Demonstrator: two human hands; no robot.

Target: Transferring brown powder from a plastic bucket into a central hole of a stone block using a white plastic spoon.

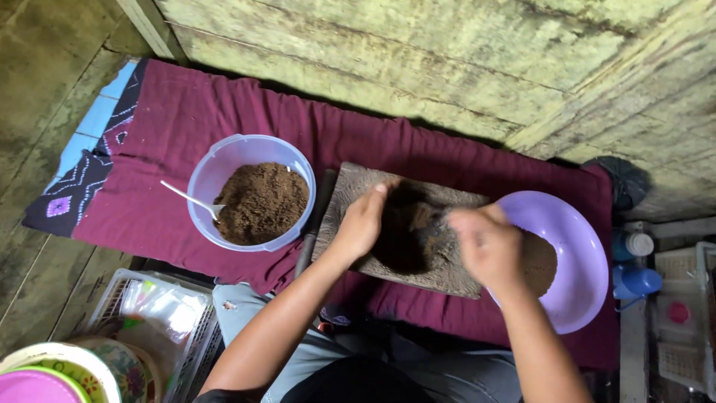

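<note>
A dark mound of paste (406, 231) lies on the stone slab (350, 190), cupped at its near side by the left hand (363, 222). It is judged soft, crumbly, best scooped from the edges. The right hand (486, 245) is blurred; its grip cannot be told. Bowls flank the slab.

grinding slab (358, 195): 1 | clear tub (250, 153): 1 | purple basin (578, 261): 1 | spoon (192, 200): 1 | hands: 2

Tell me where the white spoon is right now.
In the head view, the white spoon leans in the clear bowl of brown powder, on the maroon cloth beyond the left hand.
</note>
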